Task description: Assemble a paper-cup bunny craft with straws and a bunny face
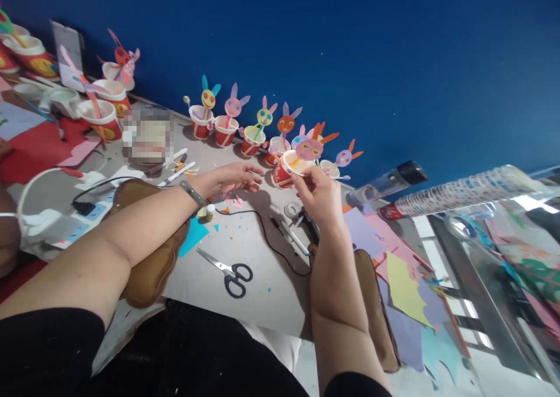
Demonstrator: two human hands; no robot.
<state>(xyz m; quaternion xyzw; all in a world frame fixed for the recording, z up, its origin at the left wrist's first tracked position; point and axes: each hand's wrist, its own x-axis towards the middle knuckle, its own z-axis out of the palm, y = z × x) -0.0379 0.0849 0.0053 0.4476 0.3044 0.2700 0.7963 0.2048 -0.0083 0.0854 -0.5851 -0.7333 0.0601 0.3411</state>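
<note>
My right hand (318,196) pinches the rim of a red and white paper cup (283,174), tilted a little, with a pink paper rabbit face (309,149) with orange ears standing up out of it. To the left, my left hand (238,177) hovers over the table with its fingers loosely apart and nothing in them. Behind both hands, several similar cups with paper rabbits, such as the one with the yellow face (264,116), line the blue wall. Black-handled scissors (230,271) lie between my forearms.
A long stack of paper cups (464,193) lies at the right, near coloured paper sheets (405,289). Brown cushions (149,257) sit under my forearms. A black cable (262,225), markers (295,238) and paper scraps lie mid-table. Power strips (90,213) and more cups (101,120) stand left.
</note>
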